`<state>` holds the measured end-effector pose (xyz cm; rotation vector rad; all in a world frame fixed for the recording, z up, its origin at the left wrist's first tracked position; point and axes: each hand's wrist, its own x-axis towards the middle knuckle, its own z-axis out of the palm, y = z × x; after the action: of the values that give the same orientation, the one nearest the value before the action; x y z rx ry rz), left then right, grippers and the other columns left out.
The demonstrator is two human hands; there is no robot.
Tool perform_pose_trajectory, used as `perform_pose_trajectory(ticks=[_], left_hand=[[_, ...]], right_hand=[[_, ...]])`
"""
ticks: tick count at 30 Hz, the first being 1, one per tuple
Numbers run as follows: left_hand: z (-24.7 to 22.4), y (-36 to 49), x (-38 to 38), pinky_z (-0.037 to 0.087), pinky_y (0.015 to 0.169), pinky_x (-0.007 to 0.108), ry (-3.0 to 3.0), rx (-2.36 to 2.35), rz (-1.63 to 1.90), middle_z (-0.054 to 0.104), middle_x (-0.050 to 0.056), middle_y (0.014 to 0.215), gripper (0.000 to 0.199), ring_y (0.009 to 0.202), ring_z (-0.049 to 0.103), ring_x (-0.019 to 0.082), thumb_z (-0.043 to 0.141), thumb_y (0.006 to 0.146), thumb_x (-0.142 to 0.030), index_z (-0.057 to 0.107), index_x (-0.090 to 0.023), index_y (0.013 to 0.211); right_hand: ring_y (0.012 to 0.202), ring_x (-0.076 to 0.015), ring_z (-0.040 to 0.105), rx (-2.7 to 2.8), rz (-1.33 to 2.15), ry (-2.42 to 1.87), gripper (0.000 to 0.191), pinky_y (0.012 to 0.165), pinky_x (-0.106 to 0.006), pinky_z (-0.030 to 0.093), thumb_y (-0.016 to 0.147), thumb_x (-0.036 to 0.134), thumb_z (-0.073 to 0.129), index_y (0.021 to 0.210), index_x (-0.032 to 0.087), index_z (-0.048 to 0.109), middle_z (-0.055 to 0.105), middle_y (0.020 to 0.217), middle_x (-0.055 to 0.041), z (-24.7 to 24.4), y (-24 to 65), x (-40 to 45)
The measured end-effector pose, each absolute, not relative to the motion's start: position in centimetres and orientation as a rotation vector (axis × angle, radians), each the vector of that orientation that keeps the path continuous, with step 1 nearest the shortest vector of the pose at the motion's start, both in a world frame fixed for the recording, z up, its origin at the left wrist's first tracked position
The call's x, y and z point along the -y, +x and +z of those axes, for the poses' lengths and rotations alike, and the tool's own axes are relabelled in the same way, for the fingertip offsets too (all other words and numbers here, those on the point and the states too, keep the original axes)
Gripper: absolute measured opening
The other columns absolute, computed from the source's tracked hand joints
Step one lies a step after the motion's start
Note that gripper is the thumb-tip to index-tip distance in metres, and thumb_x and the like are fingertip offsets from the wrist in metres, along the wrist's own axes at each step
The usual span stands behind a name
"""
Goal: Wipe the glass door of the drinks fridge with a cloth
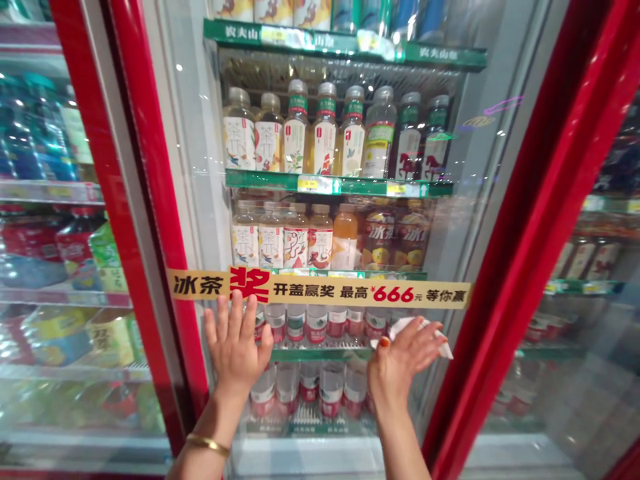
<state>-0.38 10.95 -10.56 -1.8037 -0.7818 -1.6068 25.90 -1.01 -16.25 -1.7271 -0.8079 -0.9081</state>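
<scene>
My left hand (237, 343) lies on the glass door (200, 200) with its fingers spread. Its fingertips reach the lower edge of a yellow printed strip (300, 288) that runs across the glass. Farther right, my right hand (400, 360) presses a white tissue (443, 340) against the same glass, just below the strip. The tissue shows above and beyond the fingers; the rest is hidden under them.
Behind the glass stand shelves of bottles (325, 130), with a green shelf edge (350, 183) below them. A red door frame (520, 253) rises at right, another red frame (155, 193) at left. More drinks (45, 140) fill the left cooler.
</scene>
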Motion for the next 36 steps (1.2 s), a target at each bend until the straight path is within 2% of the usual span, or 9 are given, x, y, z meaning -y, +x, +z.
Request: perform_pose_trajectory(ticks=[5, 7, 14, 17, 21, 23, 26, 28, 36], left_hand=[[-10.4, -0.5, -10.9, 0.009, 0.144, 0.056, -1.832, 0.775, -1.613, 0.018, 0.000, 0.185, 0.085, 0.174, 0.013, 0.026, 0.060, 0.102, -0.032, 0.021, -0.033, 0.177], [-10.5, -0.5, -10.9, 0.009, 0.144, 0.056, -1.827, 0.781, -1.617, 0.018, 0.000, 0.185, 0.086, 0.174, 0.014, 0.027, 0.061, 0.102, -0.032, 0.021, -0.034, 0.177], [-11.0, -0.4, -10.9, 0.012, 0.143, 0.063, -1.854, 0.839, -1.626, 0.017, 0.000, 0.185, 0.084, 0.174, 0.013, 0.029, 0.058, 0.104, -0.035, 0.018, -0.036, 0.178], [-11.1, -0.5, -11.0, 0.011, 0.142, 0.066, -1.877, 0.857, -1.623, 0.016, 0.001, 0.186, 0.085, 0.174, 0.012, 0.031, 0.059, 0.103, -0.035, 0.018, -0.037, 0.177], [-11.1, -0.6, -11.1, 0.013, 0.142, 0.066, -1.869, 0.845, -1.623, 0.017, 0.002, 0.185, 0.086, 0.174, 0.013, 0.032, 0.060, 0.103, -0.035, 0.018, -0.037, 0.177], [-11.1, -0.5, -11.1, 0.014, 0.142, 0.065, -1.850, 0.847, -1.614, 0.018, 0.001, 0.185, 0.086, 0.174, 0.015, 0.031, 0.060, 0.102, -0.034, 0.019, -0.036, 0.177], [-10.9, -0.3, -11.0, 0.014, 0.143, 0.062, -1.819, 0.830, -1.601, 0.019, 0.001, 0.184, 0.085, 0.174, 0.015, 0.029, 0.059, 0.102, -0.032, 0.020, -0.034, 0.177], [-10.7, -0.2, -10.8, 0.012, 0.144, 0.059, -1.795, 0.804, -1.606, 0.018, 0.002, 0.184, 0.085, 0.174, 0.013, 0.027, 0.059, 0.102, -0.031, 0.020, -0.032, 0.178], [-10.3, -0.4, -10.8, 0.007, 0.145, 0.050, -1.794, 0.767, -1.588, 0.019, 0.003, 0.185, 0.086, 0.174, 0.013, 0.023, 0.061, 0.102, -0.026, 0.021, -0.030, 0.177]], right_hand=[[0.173, -0.0293, 0.000, 1.463, -1.315, -1.497, 0.089, 0.123, -0.074, 0.048, 0.089, 0.078, 0.043, 0.172, 0.049, 0.032, 0.033, 0.176, 0.0141, -18.9, 19.8, -0.9], [0.171, -0.0169, 0.002, 1.580, -1.379, -1.419, 0.084, 0.118, -0.061, 0.057, 0.087, 0.078, 0.041, 0.168, 0.059, 0.031, 0.031, 0.171, 0.0274, -22.5, 20.5, 1.0], [0.167, -0.0465, -0.015, 0.796, -0.971, -1.793, 0.093, 0.115, -0.096, 0.030, 0.103, 0.040, 0.036, 0.176, 0.015, -0.015, -0.021, 0.180, -0.0157, -19.7, 28.1, 3.6], [0.169, -0.0455, -0.009, 1.007, -0.979, -1.727, 0.097, 0.118, -0.091, 0.035, 0.099, 0.055, 0.045, 0.178, 0.027, -0.005, -0.006, 0.184, -0.0076, -18.3, 24.8, 0.9], [0.171, -0.0254, 0.001, 1.521, -1.197, -1.492, 0.083, 0.105, -0.068, 0.063, 0.089, 0.074, 0.045, 0.167, 0.068, 0.019, 0.018, 0.174, 0.0327, -21.4, 22.2, 1.7], [0.172, -0.0258, -0.005, 1.462, -1.213, -1.512, 0.088, 0.108, -0.069, 0.061, 0.092, 0.067, 0.047, 0.172, 0.060, 0.011, 0.008, 0.179, 0.0276, -21.1, 24.2, 3.1], [0.170, -0.0442, -0.015, 1.137, -1.121, -1.649, 0.091, 0.115, -0.093, 0.036, 0.104, 0.053, 0.039, 0.178, 0.027, -0.008, -0.014, 0.185, -0.0062, -15.2, 27.6, 3.4], [0.171, -0.0476, -0.014, 0.936, -1.023, -1.720, 0.086, 0.119, -0.094, 0.026, 0.109, 0.053, 0.032, 0.178, 0.022, -0.009, -0.015, 0.185, -0.0134, -10.1, 27.5, 2.2], [0.175, -0.0298, 0.006, 1.727, -1.430, -1.380, 0.081, 0.136, -0.060, 0.035, 0.100, 0.079, 0.042, 0.174, 0.045, 0.033, 0.029, 0.182, 0.0108, -3.4, 24.9, 0.5]])
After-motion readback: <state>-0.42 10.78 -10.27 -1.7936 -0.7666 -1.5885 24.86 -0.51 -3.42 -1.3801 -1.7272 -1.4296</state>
